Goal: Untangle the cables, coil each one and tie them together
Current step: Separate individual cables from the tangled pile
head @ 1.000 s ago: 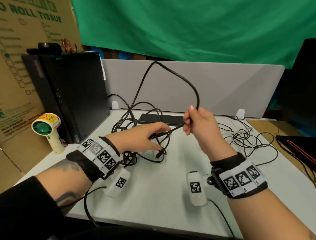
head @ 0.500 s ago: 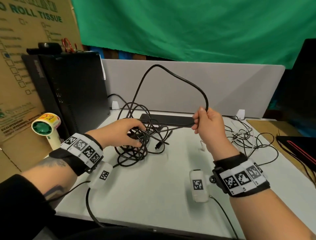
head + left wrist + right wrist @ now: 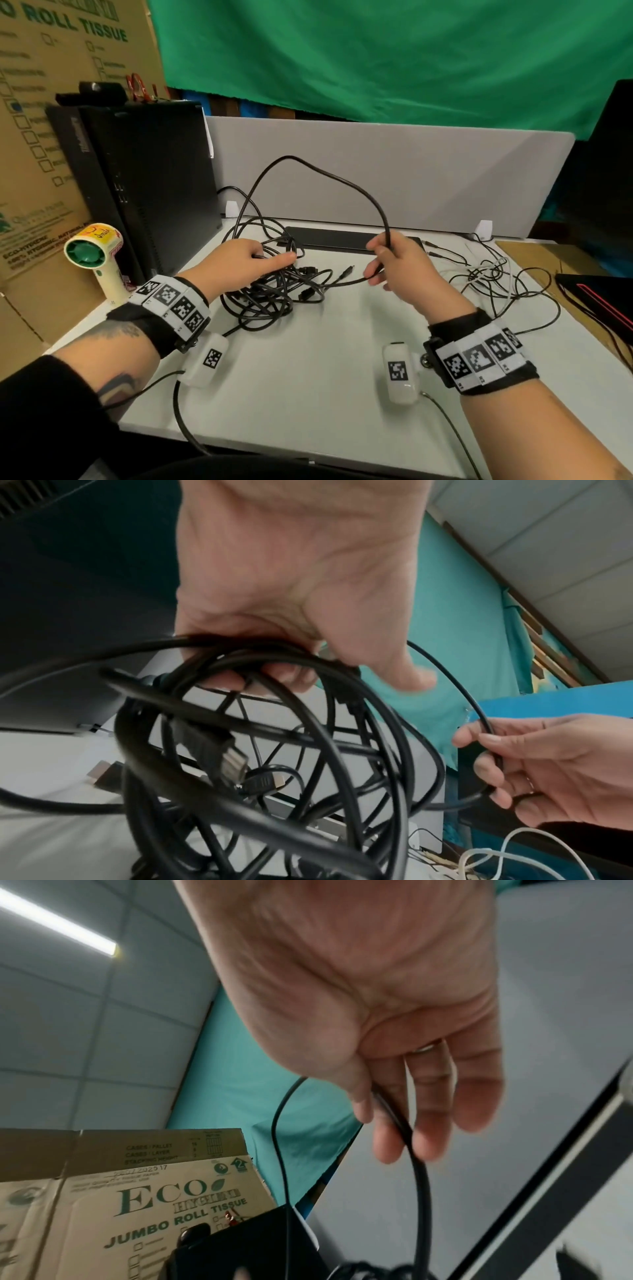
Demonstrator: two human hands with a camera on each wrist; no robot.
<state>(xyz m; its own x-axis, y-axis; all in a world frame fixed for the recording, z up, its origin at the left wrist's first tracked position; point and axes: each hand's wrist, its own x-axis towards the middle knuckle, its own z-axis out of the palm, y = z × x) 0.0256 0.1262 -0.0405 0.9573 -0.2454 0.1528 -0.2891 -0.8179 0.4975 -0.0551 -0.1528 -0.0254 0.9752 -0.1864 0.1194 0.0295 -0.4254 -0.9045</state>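
A tangle of black cables [image 3: 274,291] lies left of the table's middle. My left hand [image 3: 253,260] grips several of its strands from above; in the left wrist view the fingers [image 3: 284,674] curl round the cable bundle [image 3: 260,750], which has flat plugs hanging in it. My right hand [image 3: 394,260] holds one black cable [image 3: 342,180] that arches high from the tangle and runs down through the fingers [image 3: 394,1123] to a free plug end [image 3: 347,271]. A second tangle of thin white and black cables [image 3: 493,277] lies at the right.
A black computer tower [image 3: 137,188] stands at the left, a small green-and-cream handheld fan [image 3: 94,253] in front of it. A flat black device [image 3: 342,236] lies by the grey divider [image 3: 411,171]. A dark laptop-like object [image 3: 599,301] is at the right edge.
My left hand drew back to the left and took hold of the tangle. The right hand moved right and lower with its cable, so the arch widened and the free end trails out.
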